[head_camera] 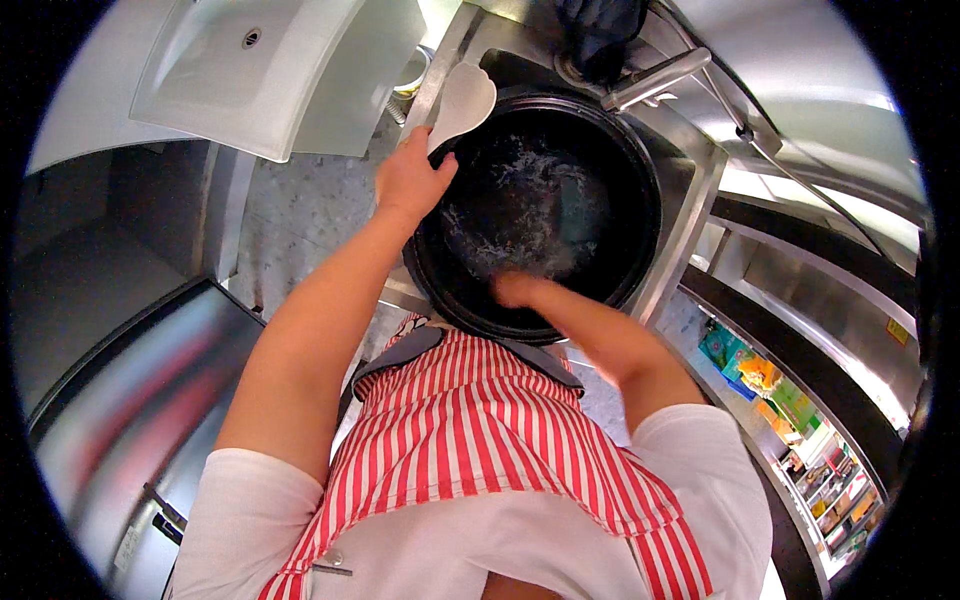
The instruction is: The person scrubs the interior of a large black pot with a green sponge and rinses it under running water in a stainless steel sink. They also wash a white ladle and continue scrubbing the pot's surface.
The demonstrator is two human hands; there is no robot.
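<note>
My left hand (412,176) grips the handle of a white rice paddle (466,97), whose blade points away from me over the near-left sink edge and the pot's rim. Below it a large round black pot (651,225) sits in a stainless-steel sink. Whitish streaks, like foamy water, lie across the pot's dark inside. My right hand (520,290) reaches into the near part of the pot, close to its wall. It is blurred, and its fingers are hidden, so whether it holds anything does not show.
A steel faucet (660,79) hangs over the sink's far right corner, beside a black plastic bag (600,34). At upper left is a white washbasin (217,90). A glossy cabinet (150,390) stands at lower left. Steel shelving (810,360) and colourful packages (750,367) are at right.
</note>
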